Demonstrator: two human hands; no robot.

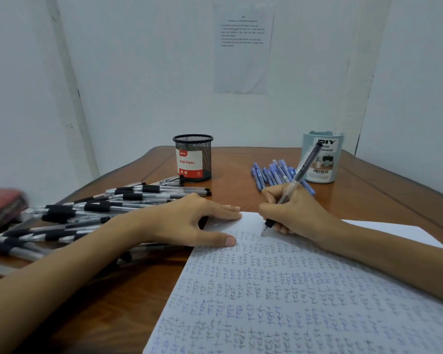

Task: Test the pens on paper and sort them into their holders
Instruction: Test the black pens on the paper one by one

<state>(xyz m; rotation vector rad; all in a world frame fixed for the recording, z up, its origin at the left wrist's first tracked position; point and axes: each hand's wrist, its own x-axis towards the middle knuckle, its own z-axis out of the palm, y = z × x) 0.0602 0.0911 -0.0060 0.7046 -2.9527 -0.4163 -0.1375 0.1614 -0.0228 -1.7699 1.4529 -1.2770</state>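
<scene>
The right hand [294,213] clamps its fingers on a pen [298,175], tip on the paper's [292,290] top bare strip — testing the ink. The left hand [189,221] lies flat, fingers straight, pinning the sheet's corner against sliding — black pens [100,208] heaped alongside.

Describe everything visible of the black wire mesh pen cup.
The black wire mesh pen cup is a round cylinder with a solid black rim and base, standing upright toward the far edge of the brown wooden table. A red and white label reading Ball Pens covers its front. Nothing shows above its rim. Clear black-gripped pens lie just left of its base.
</scene>
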